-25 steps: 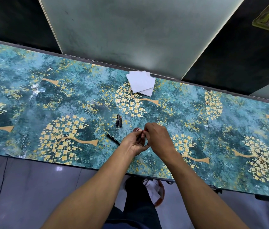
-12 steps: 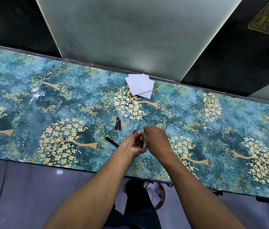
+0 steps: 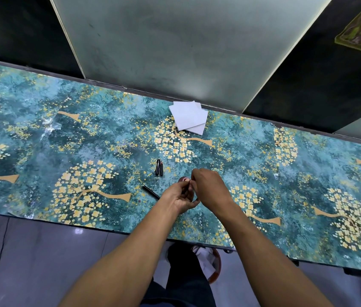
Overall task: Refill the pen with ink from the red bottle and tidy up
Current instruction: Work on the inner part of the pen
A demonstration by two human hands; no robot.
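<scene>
A: Hands meet above the red ink bottle (image 3: 184, 179), same as a second ago; nothing on the table (image 3: 42, 151) has shifted.

B: Grip?

A: Left hand (image 3: 180, 198) pinches a thin dark pen part; right hand (image 3: 209, 188) curls round something hidden. Black pen pieces (image 3: 159, 167) and pen barrel (image 3: 150, 192) lie just left, paper sheets (image 3: 188, 118) beyond. Filling seems unfinished.

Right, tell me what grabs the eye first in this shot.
The teal table cover with its yellow blossom trees dominates, running across the whole view. At its middle the left hand and right hand meet over something small and reddish, mostly hidden. White paper squares lie at the far edge, with black pen parts and a black stick near the hands.
</scene>
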